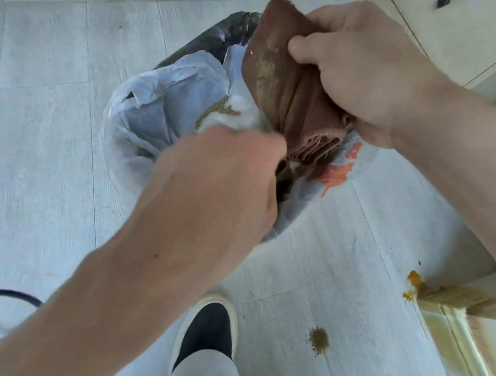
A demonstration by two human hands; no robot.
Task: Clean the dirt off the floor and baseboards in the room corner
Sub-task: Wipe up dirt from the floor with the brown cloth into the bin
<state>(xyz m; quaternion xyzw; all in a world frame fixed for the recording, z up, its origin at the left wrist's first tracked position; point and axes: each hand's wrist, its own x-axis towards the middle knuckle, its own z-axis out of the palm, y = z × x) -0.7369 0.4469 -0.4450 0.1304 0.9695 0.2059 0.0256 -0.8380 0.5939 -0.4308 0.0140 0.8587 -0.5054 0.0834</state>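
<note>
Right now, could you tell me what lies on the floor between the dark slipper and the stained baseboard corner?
In the head view, one small brown dirt spot lies on the pale floor between the slipper and the stained baseboard corner; otherwise that stretch is bare.

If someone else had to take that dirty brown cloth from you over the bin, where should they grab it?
Probably the clean folded edge at the bottom of the brown cloth, coming from below on the near side. The crumbs and smears sit on its upper open face, and the right hand already pinches the middle. The left hand is blurred beside that fold, so approach clear of it.
</note>
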